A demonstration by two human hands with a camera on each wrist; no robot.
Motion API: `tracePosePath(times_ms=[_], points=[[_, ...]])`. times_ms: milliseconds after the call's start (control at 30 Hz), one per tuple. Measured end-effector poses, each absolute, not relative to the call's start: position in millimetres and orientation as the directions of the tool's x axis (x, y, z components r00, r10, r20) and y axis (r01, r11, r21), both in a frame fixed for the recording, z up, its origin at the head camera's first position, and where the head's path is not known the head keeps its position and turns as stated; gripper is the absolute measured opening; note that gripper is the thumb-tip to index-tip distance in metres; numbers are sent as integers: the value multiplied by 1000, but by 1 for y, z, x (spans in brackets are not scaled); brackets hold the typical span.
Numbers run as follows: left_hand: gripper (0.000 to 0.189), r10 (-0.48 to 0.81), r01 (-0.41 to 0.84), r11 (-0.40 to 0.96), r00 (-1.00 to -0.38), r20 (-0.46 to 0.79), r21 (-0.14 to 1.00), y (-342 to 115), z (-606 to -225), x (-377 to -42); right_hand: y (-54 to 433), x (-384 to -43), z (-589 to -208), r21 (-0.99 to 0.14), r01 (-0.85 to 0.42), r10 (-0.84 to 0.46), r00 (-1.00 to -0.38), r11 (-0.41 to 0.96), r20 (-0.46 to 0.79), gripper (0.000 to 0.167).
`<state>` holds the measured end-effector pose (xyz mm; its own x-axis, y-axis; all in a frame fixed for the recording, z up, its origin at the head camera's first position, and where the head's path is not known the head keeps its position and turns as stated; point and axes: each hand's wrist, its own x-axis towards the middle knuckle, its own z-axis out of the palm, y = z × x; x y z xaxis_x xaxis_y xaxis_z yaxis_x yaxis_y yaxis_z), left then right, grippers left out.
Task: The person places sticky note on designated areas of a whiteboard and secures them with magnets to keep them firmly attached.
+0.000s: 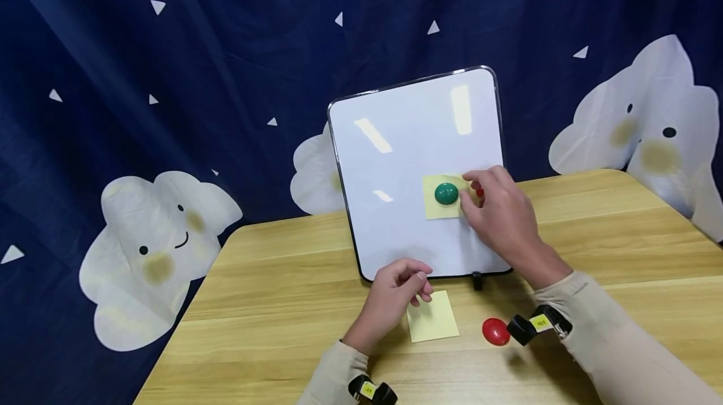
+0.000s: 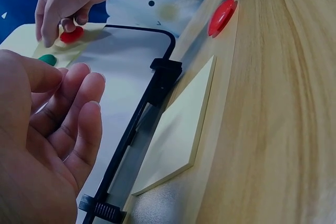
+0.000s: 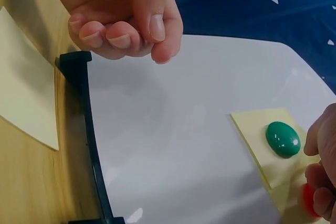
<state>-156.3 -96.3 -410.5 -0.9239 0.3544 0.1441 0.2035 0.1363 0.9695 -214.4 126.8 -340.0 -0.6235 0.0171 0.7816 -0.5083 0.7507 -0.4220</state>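
A green magnet (image 1: pixel 446 194) sits on a yellow sticky note (image 1: pixel 432 210) against a whiteboard (image 1: pixel 395 166). My right hand (image 1: pixel 501 213) is just right of it, thumb and index fingertips apart over the paper. Partly behind those fingers is a red magnet (image 2: pixel 72 34), on yellow paper beside the green one; whether a finger touches it is unclear. Below the board, my left hand (image 1: pixel 392 295) hovers with loosely curled fingers and holds nothing. Under its fingertips a pad of yellow sticky notes (image 1: pixel 433 320) lies on the table.
Another red magnet (image 1: pixel 496 331) lies on the wooden table (image 1: pixel 271 304), right of the pad and close to the right wrist's camera. Black clips (image 1: pixel 477 280) support the board's lower edge. A dark blue curtain (image 1: pixel 237 47) with white clouds hangs behind.
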Motion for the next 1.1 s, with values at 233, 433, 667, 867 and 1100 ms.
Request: tracePosePath(times_ms=[233, 433, 667, 867, 1100], points=[[23, 355, 194, 128, -925, 137, 973, -96, -413, -156, 133, -207, -345, -456, -512, 24, -646, 728, 763, 18], [23, 352, 195, 133, -926, 137, 972, -96, -413, -156, 136, -201, -351, -452, -511, -16, -675, 731, 737, 17], [23, 353, 203, 145, -925, 141, 968, -96, -412, -156, 136, -195, -352, -480, -492, -50, -734, 727, 677, 17], [24, 355, 210, 158, -924, 143, 965, -99, -410, -158, 131, -187, -353, -601, -493, -74, -808, 630, 585, 13], [23, 358, 215, 221, -925, 126, 951, -103, -407, -159, 121, -184, -360, -643, -485, -142, -849, 593, 509, 8]])
